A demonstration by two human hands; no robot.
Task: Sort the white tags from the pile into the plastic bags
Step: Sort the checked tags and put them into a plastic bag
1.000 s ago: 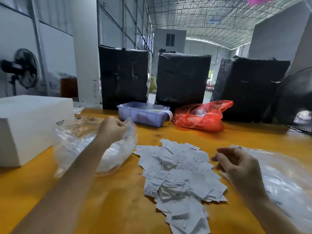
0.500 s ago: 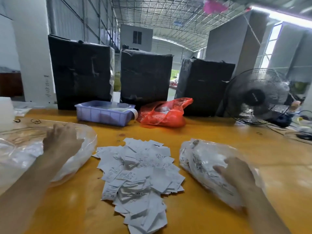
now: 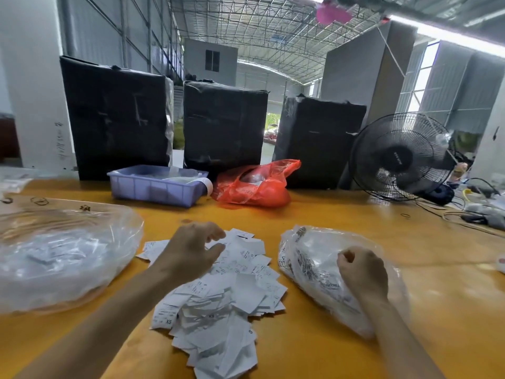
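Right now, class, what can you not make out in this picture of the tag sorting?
- Print on the white tags: head view, too small.
- Left plastic bag: cut off by the left edge; contents blurred by plastic.
- Right hand: curled fingers hide any tag.
- Purple tray: wall hides its contents.

Yellow table [image 3: 341, 222] holds pile of white tags [image 3: 218, 302] at centre, some marked XS. Left hand [image 3: 191, 255] over far part of pile, fingers loosely curled above tags; whether it holds one, cannot tell. Right hand [image 3: 363, 272] curled into fist on right plastic bag [image 3: 306, 258], which lies just beside pile with printed tags inside. Left plastic bag [image 3: 62, 258], larger, lies left of pile, also with tags. Behind: purple bin [image 3: 155, 187], red bag [image 3: 254, 184], three black wrapped boxes [image 3: 224, 124], black fan [image 3: 401, 157] at right.
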